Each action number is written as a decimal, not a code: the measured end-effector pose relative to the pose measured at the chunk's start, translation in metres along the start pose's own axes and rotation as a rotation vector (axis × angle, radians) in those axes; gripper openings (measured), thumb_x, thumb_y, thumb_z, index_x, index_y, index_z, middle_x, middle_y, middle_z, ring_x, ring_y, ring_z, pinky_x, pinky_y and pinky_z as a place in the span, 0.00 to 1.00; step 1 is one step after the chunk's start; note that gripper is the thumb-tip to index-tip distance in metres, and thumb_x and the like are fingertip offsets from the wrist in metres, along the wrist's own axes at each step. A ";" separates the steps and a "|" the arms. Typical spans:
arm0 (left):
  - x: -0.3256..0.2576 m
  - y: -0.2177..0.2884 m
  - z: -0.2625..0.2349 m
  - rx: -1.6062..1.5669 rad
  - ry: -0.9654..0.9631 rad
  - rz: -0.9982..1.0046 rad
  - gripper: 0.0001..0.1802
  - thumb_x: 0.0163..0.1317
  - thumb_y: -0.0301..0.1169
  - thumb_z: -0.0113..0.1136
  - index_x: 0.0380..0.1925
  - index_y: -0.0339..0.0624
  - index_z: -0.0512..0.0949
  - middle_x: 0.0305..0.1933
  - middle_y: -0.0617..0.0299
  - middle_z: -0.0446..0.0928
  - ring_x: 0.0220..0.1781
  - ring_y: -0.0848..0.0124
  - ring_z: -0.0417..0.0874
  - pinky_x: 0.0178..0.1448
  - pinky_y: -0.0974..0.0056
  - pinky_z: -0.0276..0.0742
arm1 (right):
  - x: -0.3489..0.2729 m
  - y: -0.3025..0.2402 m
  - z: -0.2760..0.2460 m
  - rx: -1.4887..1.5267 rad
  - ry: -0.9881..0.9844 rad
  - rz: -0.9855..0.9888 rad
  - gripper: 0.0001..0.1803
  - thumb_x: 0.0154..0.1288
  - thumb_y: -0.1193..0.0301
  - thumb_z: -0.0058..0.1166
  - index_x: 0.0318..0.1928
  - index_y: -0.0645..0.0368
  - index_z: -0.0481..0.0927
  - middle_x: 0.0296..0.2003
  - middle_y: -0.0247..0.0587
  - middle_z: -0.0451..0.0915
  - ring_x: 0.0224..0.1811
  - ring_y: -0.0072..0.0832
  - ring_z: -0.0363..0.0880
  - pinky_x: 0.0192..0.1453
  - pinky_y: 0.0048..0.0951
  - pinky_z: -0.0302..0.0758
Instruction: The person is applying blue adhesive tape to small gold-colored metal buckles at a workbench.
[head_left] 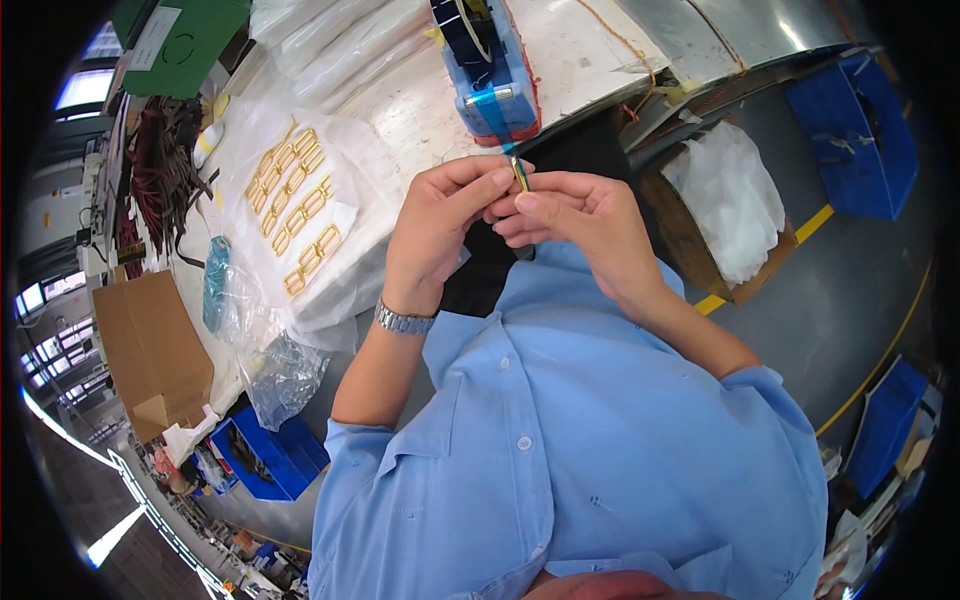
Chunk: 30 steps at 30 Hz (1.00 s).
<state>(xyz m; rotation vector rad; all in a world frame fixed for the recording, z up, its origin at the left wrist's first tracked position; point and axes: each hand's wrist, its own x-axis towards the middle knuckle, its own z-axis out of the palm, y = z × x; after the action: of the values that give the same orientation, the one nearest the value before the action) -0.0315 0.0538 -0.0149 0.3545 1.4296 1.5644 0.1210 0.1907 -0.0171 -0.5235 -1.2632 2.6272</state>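
Note:
My left hand (440, 225) and my right hand (585, 220) meet at the table's near edge, fingertips pinched together. Between them is a small gold metal buckle (519, 174), seen almost edge-on, so its full outline is hidden. A strip of blue tape (497, 112) stretches from the blue tape dispenser (526, 92) down to the buckle. Whether the tape is wrapped around the metal is too small to tell. Left of my hands, several gold rectangular buckles (290, 200) lie in rows on a white sheet (345, 215).
Clear plastic bags (350, 45) lie at the back of the white table (590, 60). A cardboard piece (152, 355) and crumpled clear plastic (275, 365) are at the left. On the right stand a carton (765, 268) with white plastic and a blue bin (850, 140).

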 end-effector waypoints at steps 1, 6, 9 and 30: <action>0.001 0.000 0.000 -0.001 0.000 0.000 0.15 0.77 0.31 0.66 0.56 0.33 0.87 0.46 0.62 0.89 0.41 0.79 0.84 0.47 0.72 0.81 | 0.000 -0.001 0.000 0.000 0.000 0.001 0.18 0.79 0.73 0.62 0.60 0.76 0.83 0.48 0.56 0.90 0.48 0.35 0.93 0.53 0.32 0.91; 0.005 0.000 -0.001 0.034 -0.020 0.013 0.11 0.76 0.29 0.65 0.50 0.33 0.87 0.44 0.62 0.88 0.40 0.79 0.85 0.46 0.72 0.82 | -0.002 -0.004 0.002 0.023 -0.003 0.045 0.18 0.79 0.72 0.62 0.59 0.76 0.83 0.49 0.56 0.90 0.48 0.35 0.93 0.54 0.32 0.91; 0.004 0.002 0.005 0.116 0.014 0.058 0.10 0.76 0.29 0.64 0.48 0.34 0.87 0.41 0.63 0.88 0.38 0.79 0.84 0.44 0.73 0.81 | -0.003 -0.005 0.002 0.021 -0.007 0.073 0.17 0.79 0.72 0.62 0.58 0.76 0.83 0.48 0.55 0.90 0.48 0.34 0.93 0.54 0.32 0.91; 0.014 0.030 0.011 -0.574 0.110 -0.501 0.11 0.81 0.31 0.56 0.45 0.33 0.81 0.32 0.68 0.78 0.25 0.79 0.71 0.26 0.72 0.69 | 0.038 -0.010 -0.009 -0.471 -0.092 -0.282 0.30 0.71 0.76 0.71 0.70 0.73 0.77 0.58 0.47 0.88 0.59 0.28 0.87 0.69 0.32 0.82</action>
<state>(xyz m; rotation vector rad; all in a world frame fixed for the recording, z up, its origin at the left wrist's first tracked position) -0.0442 0.0757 0.0096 -0.4069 0.9802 1.4990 0.0895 0.2150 -0.0238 -0.2610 -1.8464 2.1447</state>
